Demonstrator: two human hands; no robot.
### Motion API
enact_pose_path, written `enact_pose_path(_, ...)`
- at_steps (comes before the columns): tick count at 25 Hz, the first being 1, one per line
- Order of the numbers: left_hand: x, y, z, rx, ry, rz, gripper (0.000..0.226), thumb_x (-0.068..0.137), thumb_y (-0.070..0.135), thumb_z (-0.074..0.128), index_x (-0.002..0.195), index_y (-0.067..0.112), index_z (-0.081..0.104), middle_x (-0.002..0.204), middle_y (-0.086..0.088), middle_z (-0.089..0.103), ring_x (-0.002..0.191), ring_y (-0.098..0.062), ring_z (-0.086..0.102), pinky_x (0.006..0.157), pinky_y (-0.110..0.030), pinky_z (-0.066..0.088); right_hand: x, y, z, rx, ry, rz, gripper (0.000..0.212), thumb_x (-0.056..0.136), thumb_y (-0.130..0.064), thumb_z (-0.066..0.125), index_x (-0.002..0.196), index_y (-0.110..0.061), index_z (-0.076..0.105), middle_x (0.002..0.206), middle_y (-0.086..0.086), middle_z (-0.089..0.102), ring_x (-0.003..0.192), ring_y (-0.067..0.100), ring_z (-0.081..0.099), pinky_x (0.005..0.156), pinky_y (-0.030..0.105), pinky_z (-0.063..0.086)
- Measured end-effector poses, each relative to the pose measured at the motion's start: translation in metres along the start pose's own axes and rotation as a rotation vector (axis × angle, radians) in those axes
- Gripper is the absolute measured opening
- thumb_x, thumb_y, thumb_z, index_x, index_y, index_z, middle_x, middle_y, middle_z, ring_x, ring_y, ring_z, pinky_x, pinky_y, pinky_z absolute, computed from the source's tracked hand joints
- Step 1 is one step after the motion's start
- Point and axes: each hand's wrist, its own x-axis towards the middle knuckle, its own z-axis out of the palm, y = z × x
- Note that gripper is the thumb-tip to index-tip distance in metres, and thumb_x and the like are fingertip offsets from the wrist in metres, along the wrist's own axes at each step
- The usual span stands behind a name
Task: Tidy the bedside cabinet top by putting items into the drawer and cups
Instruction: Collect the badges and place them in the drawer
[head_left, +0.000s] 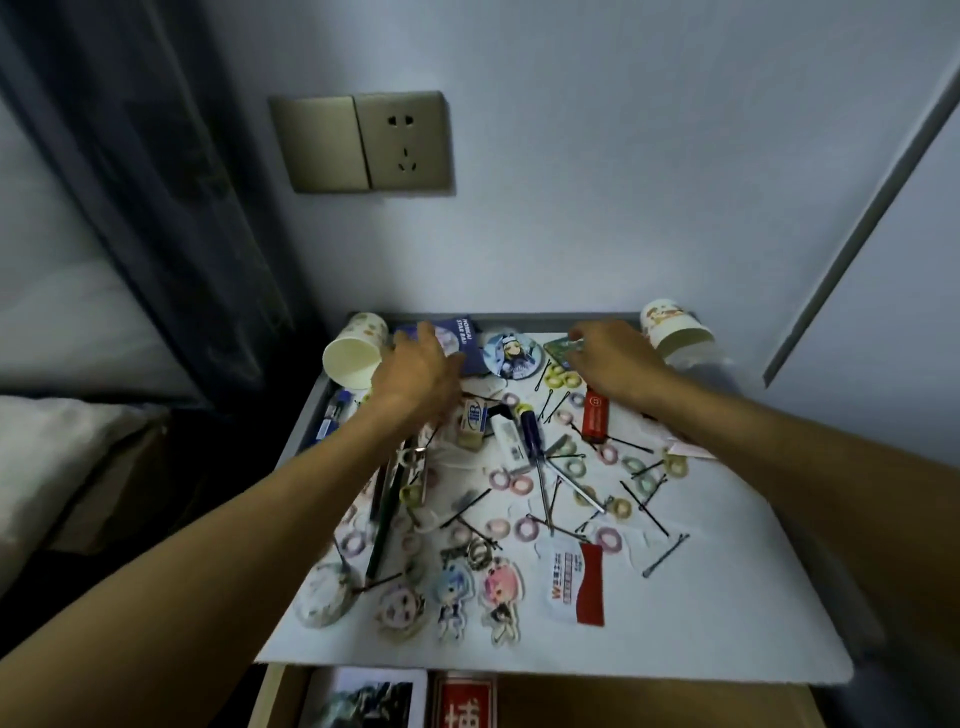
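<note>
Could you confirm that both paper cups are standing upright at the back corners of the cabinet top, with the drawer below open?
Not quite. The head view shows both cups lying on their sides: the left paper cup and the right paper cup. They are at the back corners of the cabinet top, and the drawer below is open.

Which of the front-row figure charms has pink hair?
The rightmost charm, beside the red-and-white card; the middle charm has blue hair, the left charm looks pale.
</note>
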Motion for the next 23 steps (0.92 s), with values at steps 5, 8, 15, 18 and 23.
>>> enact_pose_path(5,0.025,0.018,0.015,0.160,-0.060,-0.134,0.052,0.104,0.038,0.034,0.144,0.007,0.028,0.143,-0.029,0.037,0.126,-0.045,0.046,0.099,-0.046,0.040,0.038,-0.003,0.013,-0.194,-0.068,0.046,0.028,0.091,-0.043,0.058,0.099,-0.018,0.049,0.093,0.003,0.053,0.080,0.024,0.059,0.075,0.043,0.055)
enact_pose_path(8,0.027,0.022,0.020,0.171,-0.002,-0.169,0.043,0.101,0.026,0.043,0.139,0.008,0.032,0.141,-0.024,0.036,0.124,-0.044,0.046,0.095,-0.047,0.042,0.045,-0.007,0.016,-0.198,-0.090,0.032,0.028,0.090,-0.033,0.063,0.104,-0.013,0.050,0.086,0.003,0.053,0.074,0.022,0.057,0.061,0.035,0.050)
enact_pose_path(15,0.032,0.024,0.024,-0.011,0.147,-0.176,0.059,0.087,0.032,0.069,0.131,0.011,0.036,0.131,-0.023,0.036,0.119,-0.040,0.039,0.098,-0.042,0.038,0.051,-0.007,0.017,-0.086,-0.057,0.086,0.045,0.073,-0.025,0.084,0.105,-0.010,0.058,0.096,0.008,0.061,0.091,0.028,0.059,0.080,0.039,0.055)
enact_pose_path(18,0.036,0.022,0.019,-0.176,0.191,-0.145,0.052,0.087,0.023,0.068,0.128,0.013,0.038,0.123,-0.022,0.046,0.111,-0.038,0.048,0.092,-0.042,0.043,0.050,-0.003,0.019,-0.029,-0.003,0.100,0.035,0.080,-0.013,0.076,0.110,-0.008,0.059,0.099,0.010,0.064,0.086,0.026,0.062,0.080,0.043,0.057)
enact_pose_path(23,0.025,0.022,-0.004,-0.388,0.252,-0.077,0.033,0.095,0.007,0.057,0.122,0.020,0.045,0.111,-0.011,0.063,0.088,-0.029,0.060,0.073,-0.041,0.057,0.022,-0.016,-0.017,0.027,0.137,0.105,0.021,0.085,-0.015,0.072,0.102,-0.008,0.063,0.094,0.009,0.065,0.079,0.025,0.060,0.067,0.031,0.050)
